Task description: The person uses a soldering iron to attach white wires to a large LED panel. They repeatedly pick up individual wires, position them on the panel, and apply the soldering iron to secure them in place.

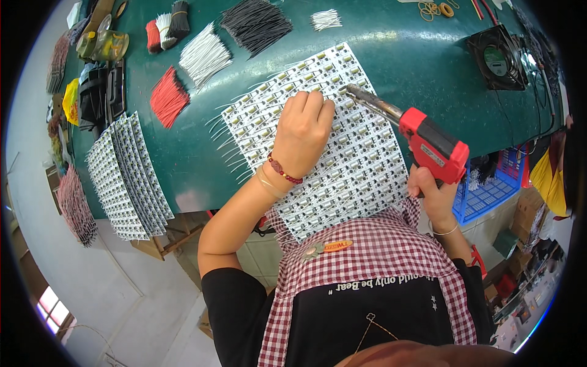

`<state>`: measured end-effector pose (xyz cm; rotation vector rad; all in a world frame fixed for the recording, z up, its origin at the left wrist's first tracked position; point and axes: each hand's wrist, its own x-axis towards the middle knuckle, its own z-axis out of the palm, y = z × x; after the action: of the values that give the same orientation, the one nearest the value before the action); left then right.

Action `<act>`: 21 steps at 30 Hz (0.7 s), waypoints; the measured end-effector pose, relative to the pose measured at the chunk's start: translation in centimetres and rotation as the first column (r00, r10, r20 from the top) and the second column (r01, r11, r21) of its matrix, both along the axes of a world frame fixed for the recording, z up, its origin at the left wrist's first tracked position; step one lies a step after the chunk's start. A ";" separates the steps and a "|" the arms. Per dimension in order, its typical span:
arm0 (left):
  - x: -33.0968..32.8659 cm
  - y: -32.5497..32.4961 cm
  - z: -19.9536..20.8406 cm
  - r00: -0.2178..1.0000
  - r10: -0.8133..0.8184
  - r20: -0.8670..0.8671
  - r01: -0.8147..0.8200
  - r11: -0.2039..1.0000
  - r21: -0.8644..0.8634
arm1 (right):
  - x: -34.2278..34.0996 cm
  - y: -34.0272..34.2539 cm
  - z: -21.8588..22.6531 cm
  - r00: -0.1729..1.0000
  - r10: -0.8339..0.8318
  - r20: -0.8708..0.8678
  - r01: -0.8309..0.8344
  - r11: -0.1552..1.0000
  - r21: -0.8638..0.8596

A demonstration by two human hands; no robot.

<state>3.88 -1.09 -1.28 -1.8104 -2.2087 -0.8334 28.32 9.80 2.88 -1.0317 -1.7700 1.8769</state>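
A large white circuit-board panel [373, 160], covered with rows of small components, lies at the table's front edge and reaches over my apron. Short white wires [235, 160] stick out along its left side. My left hand [304, 131] rests on the panel's middle with its fingers curled down; whatever they pinch is hidden beneath them. My right hand [433, 191] grips a red and black soldering gun [431, 147] by its handle. The gun's dark metal tip points left and sits at the panel's upper part, just right of my left fingers.
Loose red wires [169, 98], white wires [205, 55] and black wires [255, 25] lie in piles on the green table [422, 55]. More circuit-board panels [125, 183] are stacked at the left edge. A black fan [496, 58] stands at right, above a blue crate [489, 196].
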 end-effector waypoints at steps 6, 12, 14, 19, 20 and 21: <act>0.0 0.0 0.5 0.998 0.004 -0.067 -0.007 0.999 -0.047 | 0.2 0.8 0.7 0.990 -0.060 -0.125 0.038 0.984 -0.172; -0.2 -0.4 2.0 0.996 -0.002 -0.093 -0.001 1.000 -0.030 | 1.4 0.5 0.1 0.997 0.032 -0.073 -0.036 0.998 -0.058; -0.2 -0.6 2.3 0.998 -0.025 -0.052 0.027 0.999 0.025 | 1.6 0.2 0.1 0.998 0.043 -0.050 -0.046 0.996 -0.073; -0.5 -0.4 0.2 0.985 -0.052 0.165 0.052 0.999 0.003 | 2.1 -0.3 -0.7 0.998 0.066 -0.003 -0.066 0.993 -0.096; -0.5 -0.4 -0.1 0.982 -0.049 0.183 0.050 0.999 0.000 | 2.1 -0.4 -0.7 0.997 0.070 -0.017 -0.071 0.994 -0.085; -0.5 -0.3 -0.1 0.982 -0.046 0.185 0.046 0.999 0.002 | 2.0 -0.5 -0.8 0.997 0.075 -0.032 -0.077 0.994 -0.075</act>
<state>3.41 -1.43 -1.43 -1.8607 -2.2852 -1.0491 30.36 9.33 2.12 -0.9710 -1.7570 2.0093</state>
